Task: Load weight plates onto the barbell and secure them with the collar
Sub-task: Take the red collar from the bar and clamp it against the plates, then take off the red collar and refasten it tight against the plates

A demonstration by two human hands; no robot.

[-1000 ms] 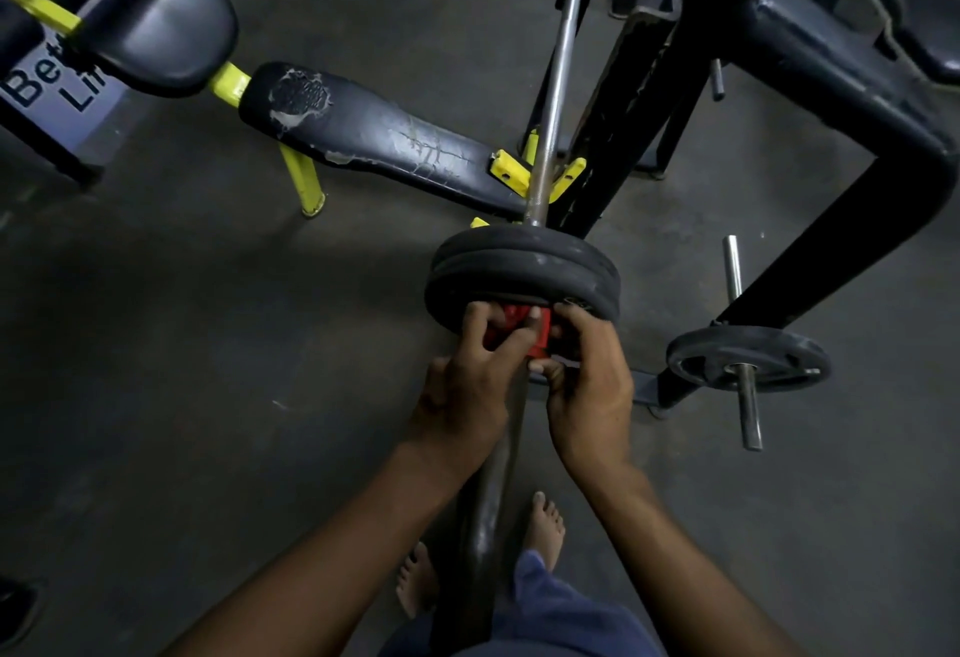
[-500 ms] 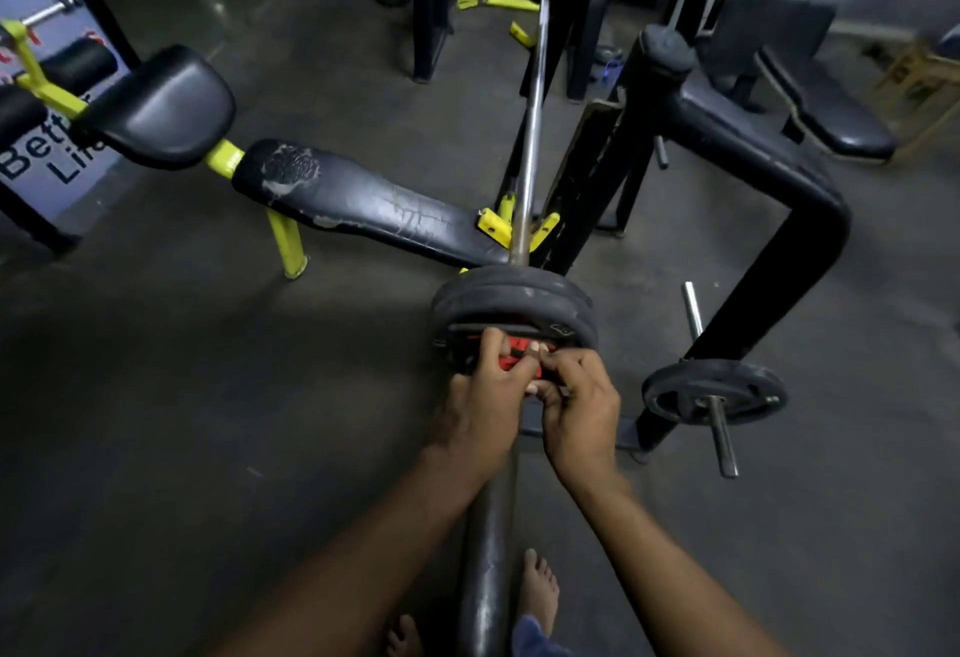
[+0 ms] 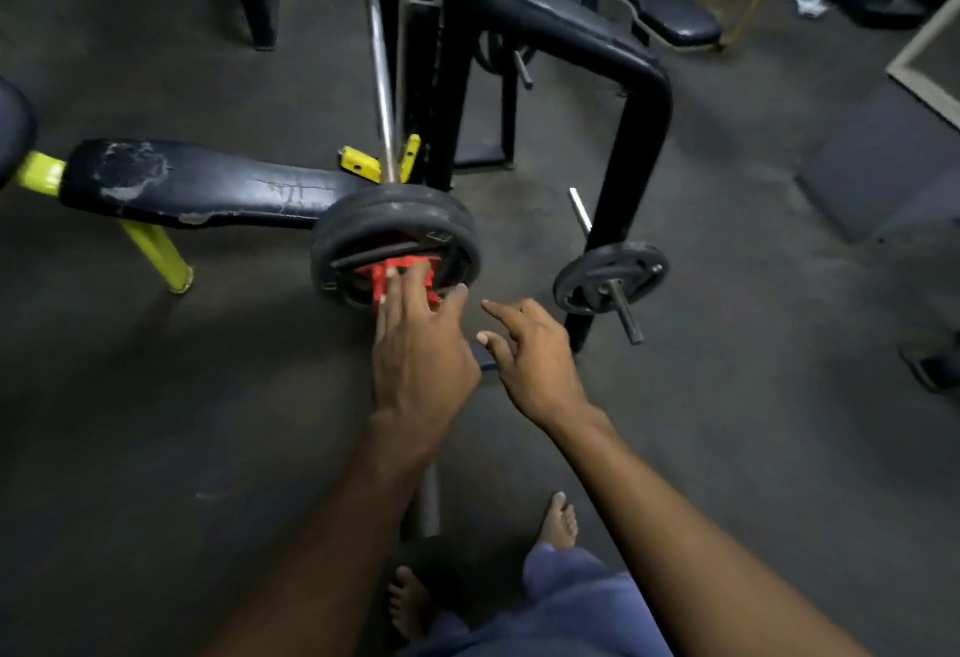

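Note:
The steel barbell (image 3: 382, 100) runs away from me on the yellow rack hook (image 3: 358, 163). Two black weight plates (image 3: 395, 220) sit on its near sleeve. A red collar (image 3: 402, 272) sits against the outer plate. My left hand (image 3: 421, 350) reaches over the sleeve with straight fingers touching the collar. My right hand (image 3: 535, 350) hovers to the right of the sleeve, fingers loosely spread, holding nothing. The sleeve end (image 3: 428, 506) shows below my left wrist.
A worn black bench (image 3: 208, 183) with yellow legs lies on the left. The black rack frame (image 3: 639, 137) stands to the right, with a small plate (image 3: 613, 274) on its storage peg. My bare feet (image 3: 561, 521) stand on the dark floor.
Both hands were gripping the red collar; now the right hand has come off and moved right, and the left hand's fingers have straightened on it. The camera tilted up.

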